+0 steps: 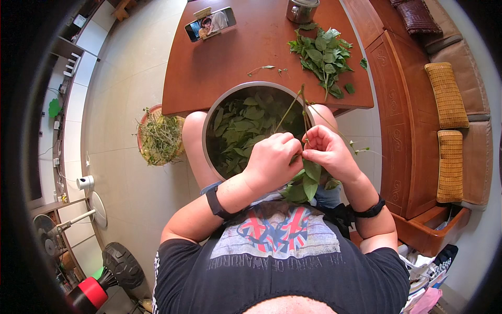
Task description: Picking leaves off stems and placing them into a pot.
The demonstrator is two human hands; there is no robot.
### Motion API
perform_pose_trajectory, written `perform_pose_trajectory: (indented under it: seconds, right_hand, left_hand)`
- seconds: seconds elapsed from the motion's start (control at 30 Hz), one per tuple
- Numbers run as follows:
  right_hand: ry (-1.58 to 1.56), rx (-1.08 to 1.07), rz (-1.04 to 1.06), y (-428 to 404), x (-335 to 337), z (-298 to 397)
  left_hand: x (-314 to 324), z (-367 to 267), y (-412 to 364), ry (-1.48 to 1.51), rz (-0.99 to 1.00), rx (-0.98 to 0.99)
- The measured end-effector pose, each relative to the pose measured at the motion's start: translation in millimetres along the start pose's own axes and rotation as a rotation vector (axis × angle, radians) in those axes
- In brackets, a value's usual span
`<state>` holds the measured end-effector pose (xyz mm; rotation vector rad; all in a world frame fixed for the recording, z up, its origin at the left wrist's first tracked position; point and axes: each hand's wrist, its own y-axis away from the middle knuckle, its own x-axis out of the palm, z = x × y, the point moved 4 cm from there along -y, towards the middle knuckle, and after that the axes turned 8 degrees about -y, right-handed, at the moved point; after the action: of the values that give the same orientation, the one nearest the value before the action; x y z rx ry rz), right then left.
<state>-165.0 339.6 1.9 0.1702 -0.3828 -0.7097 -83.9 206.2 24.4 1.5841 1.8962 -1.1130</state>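
Note:
My left hand (270, 159) and my right hand (331, 151) meet over the near right rim of a large round metal pot (209, 117). Between my fingertips they grip a leafy green stem (310, 178), whose leaves hang down towards my lap while thin bare stalks stick up past the pot's rim. Many loose green leaves (245, 125) lie inside the pot, which rests between my knees. On the wooden table (243, 51) ahead, a bunch of leafy stems (323, 59) lies at the right, with a few small scraps nearer the middle.
A phone (211, 24) on a stand and a lidded metal container (302, 10) are on the table. A basket of stalks (160, 135) stands on the floor at the left. A wooden bench with cushions (447, 94) runs along the right; a fan (49, 235) is at the lower left.

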Motion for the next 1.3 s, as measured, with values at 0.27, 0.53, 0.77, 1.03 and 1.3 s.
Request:
perform_pose_trajectory:
  seconds: [0.27, 0.53, 0.77, 1.03, 1.3]
  right_hand:
    - [-0.079, -0.014, -0.071, -1.6, -5.4, 2.8]
    - [-0.215, -0.042, -0.186, -2.5, -17.7, 3.8]
    - [-0.390, -0.048, -0.164, -3.7, -15.9, 3.5]
    - [-0.310, -0.048, -0.204, 1.0, -4.9, -2.8]
    - [-0.219, -0.130, -0.229, 0.6, -3.5, -6.5]
  left_hand:
    - [-0.2, 18.8, 9.4, -0.261, 0.032, 0.044]
    - [-22.5, 54.9, 25.9, -0.391, 0.166, -0.125]
    - [-42.9, 42.4, 17.2, -0.298, 0.001, -0.128]
    - [-15.0, -0.5, -6.3, 0.383, 0.064, -0.254]
    - [2.1, 11.4, -6.2, 0.304, 0.108, -0.289]
